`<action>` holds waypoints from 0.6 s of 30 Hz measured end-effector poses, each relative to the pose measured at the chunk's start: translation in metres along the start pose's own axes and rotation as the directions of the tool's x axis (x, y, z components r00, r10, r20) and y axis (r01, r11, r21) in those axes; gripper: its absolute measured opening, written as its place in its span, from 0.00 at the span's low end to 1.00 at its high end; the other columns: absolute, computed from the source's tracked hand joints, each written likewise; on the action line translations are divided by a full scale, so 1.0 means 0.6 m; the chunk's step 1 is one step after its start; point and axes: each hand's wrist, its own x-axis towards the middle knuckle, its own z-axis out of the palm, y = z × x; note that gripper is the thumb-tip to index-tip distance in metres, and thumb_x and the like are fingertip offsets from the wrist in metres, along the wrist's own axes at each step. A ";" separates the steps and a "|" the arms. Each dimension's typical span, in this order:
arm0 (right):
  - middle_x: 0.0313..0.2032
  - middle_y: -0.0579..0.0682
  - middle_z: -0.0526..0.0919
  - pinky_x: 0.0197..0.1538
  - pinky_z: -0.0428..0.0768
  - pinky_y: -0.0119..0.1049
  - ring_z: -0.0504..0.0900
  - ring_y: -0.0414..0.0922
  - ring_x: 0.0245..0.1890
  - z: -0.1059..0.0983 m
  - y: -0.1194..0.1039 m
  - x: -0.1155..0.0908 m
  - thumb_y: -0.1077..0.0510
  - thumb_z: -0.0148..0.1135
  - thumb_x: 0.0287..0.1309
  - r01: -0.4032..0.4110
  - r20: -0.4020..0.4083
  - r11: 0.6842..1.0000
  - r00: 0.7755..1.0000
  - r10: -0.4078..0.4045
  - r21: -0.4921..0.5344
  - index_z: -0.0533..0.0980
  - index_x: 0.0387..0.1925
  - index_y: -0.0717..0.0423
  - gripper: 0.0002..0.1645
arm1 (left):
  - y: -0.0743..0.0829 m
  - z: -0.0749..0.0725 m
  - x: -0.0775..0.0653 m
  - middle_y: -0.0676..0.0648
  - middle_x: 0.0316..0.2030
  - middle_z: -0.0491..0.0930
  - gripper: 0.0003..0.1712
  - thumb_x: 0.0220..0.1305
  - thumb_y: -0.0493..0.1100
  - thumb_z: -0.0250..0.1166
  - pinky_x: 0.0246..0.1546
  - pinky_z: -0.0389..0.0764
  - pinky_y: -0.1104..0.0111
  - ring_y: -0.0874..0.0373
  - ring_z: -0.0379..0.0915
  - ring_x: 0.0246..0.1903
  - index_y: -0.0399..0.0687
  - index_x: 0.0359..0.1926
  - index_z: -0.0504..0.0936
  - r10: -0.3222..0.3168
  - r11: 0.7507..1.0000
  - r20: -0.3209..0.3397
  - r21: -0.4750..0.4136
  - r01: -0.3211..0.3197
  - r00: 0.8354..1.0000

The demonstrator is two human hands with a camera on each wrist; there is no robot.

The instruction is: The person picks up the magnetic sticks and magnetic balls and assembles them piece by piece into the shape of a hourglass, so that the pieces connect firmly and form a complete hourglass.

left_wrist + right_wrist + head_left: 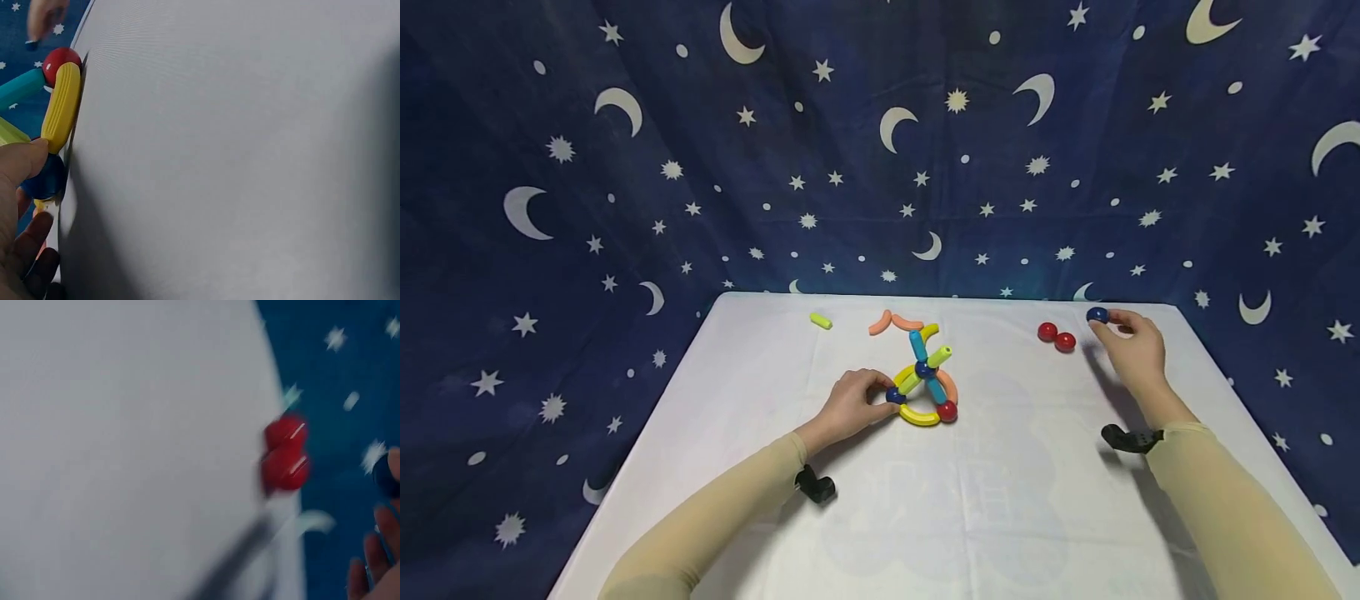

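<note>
My left hand (854, 402) pinches a dark blue ball (895, 395) at the near left corner of a small construction of rods and balls. In the left wrist view the thumb lies over that blue ball (47, 178), where a curved yellow rod (62, 106) meets it. The construction has a red ball (947, 411) at its near right, a second blue ball (924, 369) higher up, and blue, lime and orange rods. At the far right, my right hand (1138, 350) holds another dark blue ball (1097, 315) between thumb and fingertips, raised over the table.
Two red balls (1056, 337) lie touching, just left of the right hand. Behind the construction are two curved orange rods (895, 321) and a short lime rod (821, 321). The white-covered table (970, 517) ends at a star-patterned curtain (880, 167).
</note>
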 end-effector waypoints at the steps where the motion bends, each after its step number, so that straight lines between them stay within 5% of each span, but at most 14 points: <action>1: 0.61 0.61 0.73 0.56 0.71 0.43 0.69 0.56 0.61 -0.001 -0.016 0.000 0.37 0.60 0.69 0.033 0.023 0.999 0.999 -0.033 0.033 0.71 0.67 0.62 0.40 | 0.000 0.001 0.000 0.57 0.45 0.81 0.22 0.60 0.54 0.76 0.53 0.68 0.59 0.56 0.70 0.47 0.54 0.52 0.84 -0.001 1.000 -0.007 0.014 0.001 1.000; 3: 0.59 0.56 0.75 0.52 0.73 0.36 0.70 0.51 0.59 -0.001 -0.056 -0.002 0.35 0.62 0.67 0.075 0.110 0.992 0.990 -0.086 0.106 0.71 0.67 0.60 0.41 | 0.001 0.002 -0.001 0.57 0.47 0.81 0.22 0.60 0.55 0.76 0.58 0.67 0.57 0.56 0.70 0.51 0.56 0.52 0.84 -0.005 1.000 -0.018 0.030 0.005 1.000; 6: 0.59 0.52 0.76 0.51 0.75 0.37 0.71 0.47 0.59 0.012 -0.127 -0.008 0.34 0.64 0.65 0.067 0.305 0.975 0.943 -0.132 0.214 0.70 0.69 0.57 0.42 | 0.000 0.000 -0.004 0.57 0.49 0.82 0.22 0.60 0.56 0.75 0.62 0.66 0.55 0.54 0.71 0.56 0.56 0.53 0.84 -0.013 1.000 -0.031 0.028 0.014 0.999; 11: 0.61 0.54 0.76 0.67 0.66 0.59 0.71 0.54 0.64 0.059 -0.221 -0.025 0.43 0.66 0.68 0.014 0.557 0.939 0.802 -0.216 0.344 0.69 0.68 0.60 0.37 | 0.002 0.000 -0.003 0.56 0.50 0.82 0.22 0.61 0.55 0.75 0.63 0.67 0.54 0.53 0.71 0.57 0.55 0.53 0.84 -0.009 1.000 -0.028 0.013 0.009 1.000; 13: 0.59 0.55 0.78 0.71 0.59 0.62 0.71 0.56 0.64 0.084 -0.245 -0.029 0.48 0.66 0.68 0.007 0.610 0.924 0.749 -0.259 0.382 0.70 0.67 0.63 0.34 | 0.003 0.000 -0.003 0.56 0.50 0.82 0.22 0.61 0.55 0.75 0.62 0.67 0.55 0.54 0.71 0.57 0.55 0.53 0.84 -0.011 1.000 -0.024 0.011 0.011 1.000; 18: 0.56 0.54 0.81 0.71 0.59 0.61 0.71 0.56 0.62 0.138 -0.283 -0.031 0.54 0.65 0.67 0.005 0.688 0.905 0.649 -0.326 0.425 0.74 0.63 0.65 0.28 | 0.002 -0.001 -0.004 0.56 0.50 0.83 0.21 0.61 0.54 0.75 0.62 0.67 0.54 0.54 0.71 0.55 0.55 0.53 0.85 -0.012 1.000 -0.027 -0.008 0.011 1.000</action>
